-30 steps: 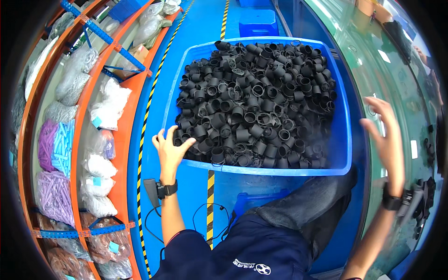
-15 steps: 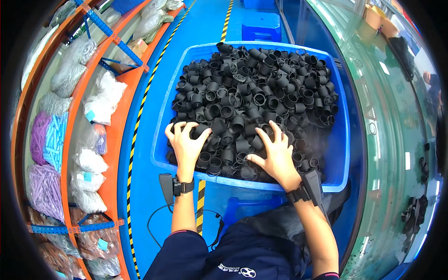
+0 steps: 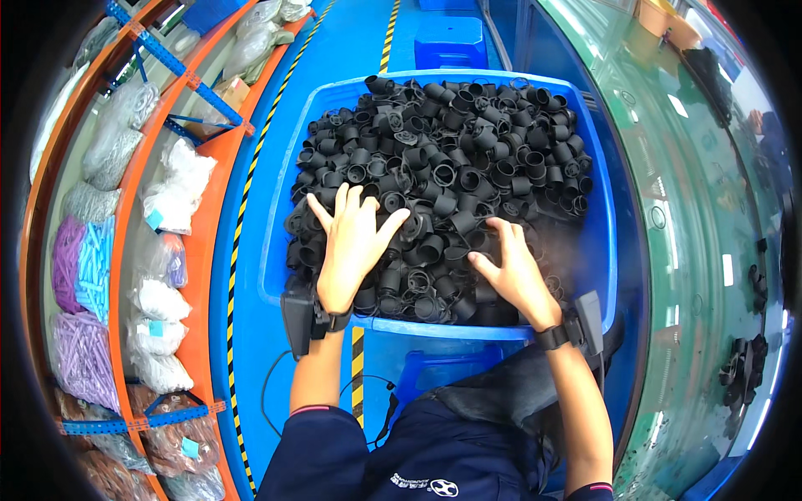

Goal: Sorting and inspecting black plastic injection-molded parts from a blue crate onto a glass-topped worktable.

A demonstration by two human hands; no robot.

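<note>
A big blue plastic bin (image 3: 418, 326) is heaped with black cylindrical caps or short tube pieces (image 3: 447, 150), some with thin rings or flash around them. My left hand (image 3: 347, 242) rests over the near left part of the heap, palm down with the fingers spread; its fingertips touch the pieces. My right hand (image 3: 520, 274) is at the near right of the heap, thumb and forefinger apart beside several pieces, with nothing visibly held. Its other fingers are partly hidden. Each wrist wears a black strap with a dark box-like device.
On the left stands an orange and blue shelf rack (image 3: 200, 192) with bagged parts. A blue stool (image 3: 451, 43) is beyond the bin, another (image 3: 418, 371) near my legs. A green-topped table (image 3: 693, 250) runs along the right, holding black scraps (image 3: 743, 367).
My left hand has moved farther into the heap and to the right relative to the bin. My right hand has shifted slightly right, its fingers drawn closer. Pieces near my hands have shifted.
</note>
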